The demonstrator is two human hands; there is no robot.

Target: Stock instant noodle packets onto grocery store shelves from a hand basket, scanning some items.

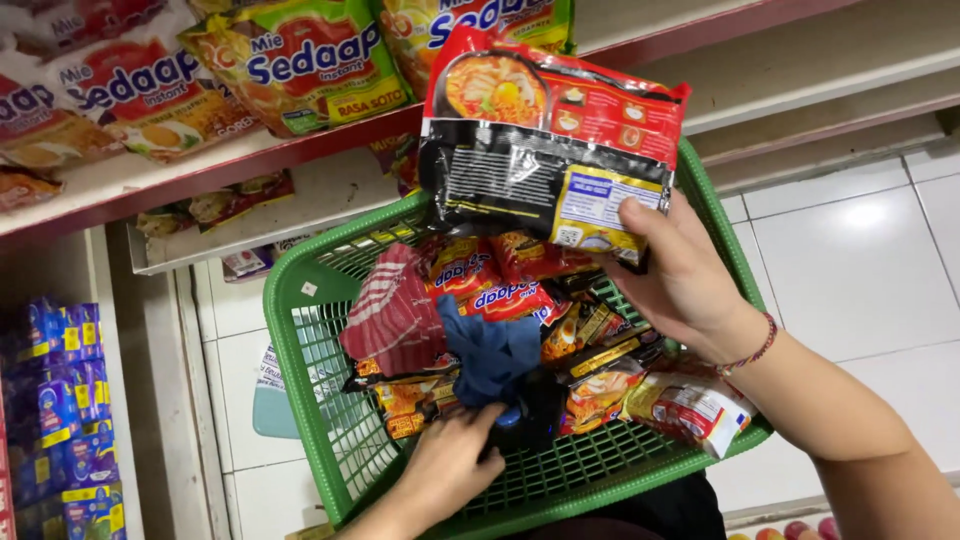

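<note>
Green plastic lattice basket (pixel 300 300) sits low, full of noodle packets and crumpled red and blue cloths (pixel 440 330). Above its far rim, the right hand (pixel 680 280) pinches a red-and-black foil noodle packet (pixel 545 140). The left hand (pixel 450 465) rests inside, fingers touching a small blue object (pixel 508 417).

One head-worn view looks steeply down, close over a green basket (pixel 300 300), facing shelves (pixel 200 170) above a tiled floor (pixel 860 270).
</note>
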